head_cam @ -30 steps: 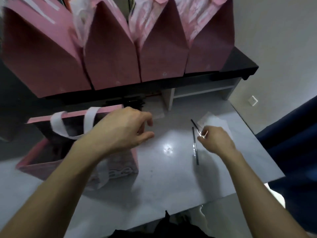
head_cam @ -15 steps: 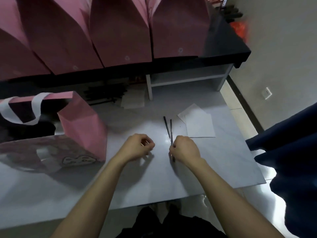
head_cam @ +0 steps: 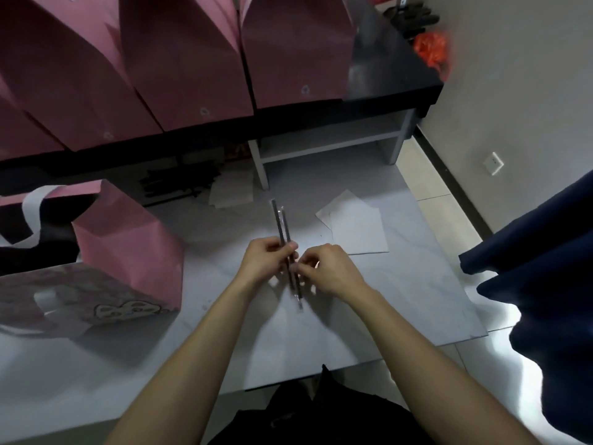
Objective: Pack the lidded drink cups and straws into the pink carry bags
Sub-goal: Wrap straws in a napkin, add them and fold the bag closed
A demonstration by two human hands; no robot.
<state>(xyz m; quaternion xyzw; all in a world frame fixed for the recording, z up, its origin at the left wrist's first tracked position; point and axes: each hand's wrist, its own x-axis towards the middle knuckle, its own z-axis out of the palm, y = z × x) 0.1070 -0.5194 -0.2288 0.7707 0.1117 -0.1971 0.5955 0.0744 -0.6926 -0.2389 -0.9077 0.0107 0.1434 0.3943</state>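
Two dark wrapped straws (head_cam: 281, 223) lie side by side over the middle of the white table (head_cam: 401, 290). My left hand (head_cam: 268, 261) and my right hand (head_cam: 324, 268) both pinch them near their middle, fingers touching each other. An open pink carry bag (head_cam: 128, 245) with a white handle stands at the left; its inside is dark and I cannot see what it holds. No drink cups show.
Several closed pink bags (head_cam: 179, 59) stand in a row on a black raised shelf (head_cam: 394, 78) at the back. White paper sheets (head_cam: 356, 229) lie right of the straws. A dark blue cloth (head_cam: 542, 284) hangs at the right edge.
My left hand came away from the open bag and moved right to the straws. Both hands now hold the two straws together. The view shifted right and down.
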